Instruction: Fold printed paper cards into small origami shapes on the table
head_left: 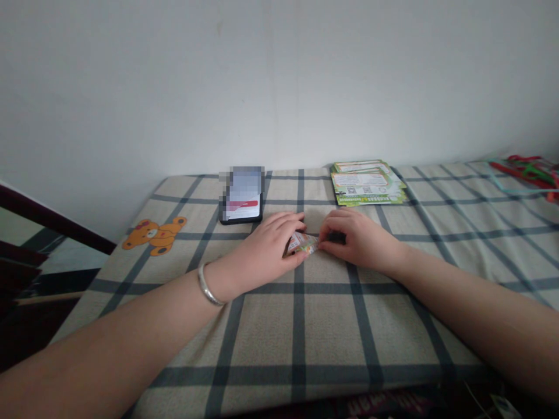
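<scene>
A small piece of folded printed paper (303, 242), pointed at its right end, lies on the checked tablecloth between my hands. My left hand (275, 238), with a silver bangle at the wrist, curves over the paper's left part, thumb on the near side and fingers on the far side. The paper's pointed right end is pinched between the thumb and fingertips of my right hand (349, 235). Part of the paper is hidden under my left hand.
A phone (241, 195) with a blurred screen stands beyond my left hand. Green-and-white printed sheets (367, 181) are stacked near the wall. A bear cutout (155, 235) lies at left. Red and green items (530, 171) sit at far right. The table's left edge drops off beside dark furniture.
</scene>
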Tool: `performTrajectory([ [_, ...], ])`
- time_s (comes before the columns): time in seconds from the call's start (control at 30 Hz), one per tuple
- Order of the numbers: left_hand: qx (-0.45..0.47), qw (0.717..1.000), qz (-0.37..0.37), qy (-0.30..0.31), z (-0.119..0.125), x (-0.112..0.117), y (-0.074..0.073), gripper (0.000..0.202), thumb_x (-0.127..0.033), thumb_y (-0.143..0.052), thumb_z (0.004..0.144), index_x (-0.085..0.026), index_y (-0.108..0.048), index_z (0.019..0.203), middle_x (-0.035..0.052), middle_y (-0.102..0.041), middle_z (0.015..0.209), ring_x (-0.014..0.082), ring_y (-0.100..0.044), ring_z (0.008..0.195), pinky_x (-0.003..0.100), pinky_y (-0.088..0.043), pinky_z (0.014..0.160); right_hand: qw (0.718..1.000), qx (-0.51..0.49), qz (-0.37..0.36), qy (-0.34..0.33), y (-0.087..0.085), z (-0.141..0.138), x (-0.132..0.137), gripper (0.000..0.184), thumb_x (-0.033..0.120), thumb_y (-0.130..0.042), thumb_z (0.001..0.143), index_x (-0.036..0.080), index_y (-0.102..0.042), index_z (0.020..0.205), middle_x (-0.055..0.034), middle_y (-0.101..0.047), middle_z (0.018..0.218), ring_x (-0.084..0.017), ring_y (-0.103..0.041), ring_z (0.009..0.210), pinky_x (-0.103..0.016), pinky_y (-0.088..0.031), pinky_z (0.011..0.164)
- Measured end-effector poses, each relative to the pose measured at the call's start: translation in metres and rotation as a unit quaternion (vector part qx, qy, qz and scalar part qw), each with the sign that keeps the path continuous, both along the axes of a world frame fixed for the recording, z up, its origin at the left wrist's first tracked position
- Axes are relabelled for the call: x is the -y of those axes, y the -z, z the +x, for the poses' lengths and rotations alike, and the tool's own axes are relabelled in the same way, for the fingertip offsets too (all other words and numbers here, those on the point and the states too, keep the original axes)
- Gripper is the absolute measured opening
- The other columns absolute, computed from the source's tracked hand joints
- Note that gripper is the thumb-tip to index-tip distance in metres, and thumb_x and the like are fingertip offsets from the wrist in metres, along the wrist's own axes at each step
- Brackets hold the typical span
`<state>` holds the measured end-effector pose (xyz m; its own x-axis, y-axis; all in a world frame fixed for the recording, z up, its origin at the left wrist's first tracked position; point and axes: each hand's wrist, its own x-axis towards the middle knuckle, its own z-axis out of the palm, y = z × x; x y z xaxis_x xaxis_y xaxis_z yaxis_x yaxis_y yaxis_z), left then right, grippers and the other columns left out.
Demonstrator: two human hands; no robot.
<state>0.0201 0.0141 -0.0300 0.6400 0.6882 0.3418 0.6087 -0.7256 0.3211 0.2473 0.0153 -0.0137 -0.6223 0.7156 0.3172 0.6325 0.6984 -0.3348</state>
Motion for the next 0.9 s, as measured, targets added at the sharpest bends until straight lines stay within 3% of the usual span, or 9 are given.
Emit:
performTrajectory([
  [0.1, 0.001, 1.000, 0.009, 0.003, 0.000, 0.001, -0.001, 0.041, -0.032, -0.065, 0.083, -0.016, -0.052, 0.119, 0.0114, -0.053, 0.133, 0.0239, -0.044, 0.129, 0.044, -0.035, 0.111, 1.000, -0.020, -0.006, 0.004, 0.002, 0.000, -0.001, 0.003, 0.021, -0.063, 0.084, 0.019, -0.062, 0.081, -0.0030, -0.064, 0.084, -0.017, -0.057, 0.084, -0.031, -0.045, 0.077],
  [0.3, 0.034, 0.999, 0.003, -0.003, 0.003, 0.002, -0.006, 0.037, -0.022, -0.073, 0.077, -0.019, -0.051, 0.106, 0.0055, -0.059, 0.113, 0.0217, -0.053, 0.113, 0.040, -0.043, 0.101, 0.999, -0.046, 0.002, -0.013, 0.002, 0.000, -0.001, 0.004, 0.018, -0.065, 0.083, 0.019, -0.061, 0.082, -0.0039, -0.066, 0.095, -0.018, -0.059, 0.090, -0.032, -0.047, 0.083],
  [0.57, 0.062, 0.998, 0.011, -0.011, 0.005, 0.004, -0.012, 0.029, -0.017, -0.067, 0.081, -0.021, -0.049, 0.104, 0.0004, -0.062, 0.100, 0.0178, -0.060, 0.095, 0.034, -0.048, 0.085, 0.994, -0.091, 0.055, -0.002, -0.005, -0.003, 0.005, 0.005, 0.014, -0.064, 0.082, 0.019, -0.062, 0.080, -0.0063, -0.065, 0.102, -0.019, -0.062, 0.094, -0.033, -0.049, 0.083],
  [0.9, 0.056, 0.995, 0.083, -0.002, 0.002, 0.006, -0.014, 0.023, -0.015, -0.060, 0.086, -0.020, -0.047, 0.105, 0.0025, -0.063, 0.096, 0.0190, -0.061, 0.088, 0.033, -0.048, 0.079, 0.987, -0.099, 0.121, 0.045, -0.007, -0.003, 0.009, 0.004, 0.018, -0.065, 0.082, 0.021, -0.064, 0.084, -0.0072, -0.065, 0.104, -0.021, -0.063, 0.097, -0.037, -0.052, 0.083],
])
